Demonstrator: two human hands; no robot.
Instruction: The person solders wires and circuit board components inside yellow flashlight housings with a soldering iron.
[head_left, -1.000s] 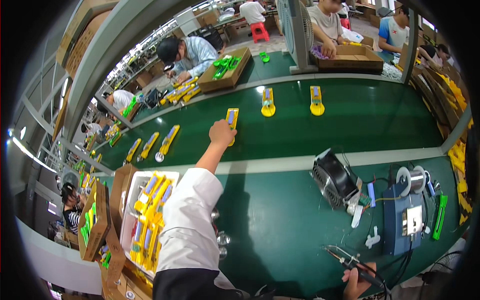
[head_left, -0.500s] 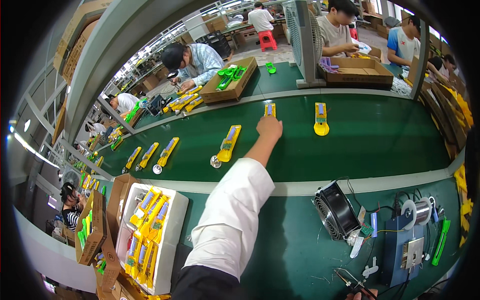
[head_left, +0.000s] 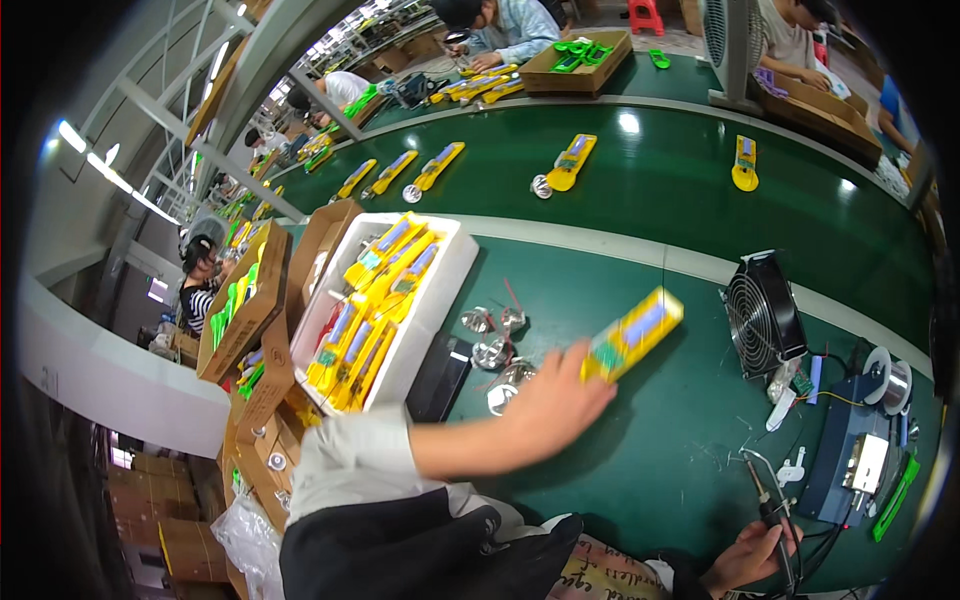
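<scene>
My left hand [head_left: 550,410], slightly blurred, grips a yellow plastic housing [head_left: 655,318] by one end, above the green worktop. A lilac battery cell and a small green circuit board lie in that housing. At the lower right, my right hand [head_left: 750,555] is closed round a soldering iron [head_left: 772,510], its tip pointing up and away from me. Several shiny round reflectors [head_left: 490,352] with thin red wires rest on the worktop beside my left hand.
A white foam box [head_left: 455,262] of yellow housings stands left, near cardboard boxes [head_left: 262,330]. Beyond runs a green conveyor belt [head_left: 665,160] carrying spaced yellow housings. At right are a black fan [head_left: 765,310], a blue soldering station [head_left: 835,450] and a solder spool [head_left: 888,385]. Co-workers sit beyond.
My left hand has come back from the belt to the near worktop, bringing a yellow housing. The view has shifted left and down, and more of my right hand and the iron shows.
</scene>
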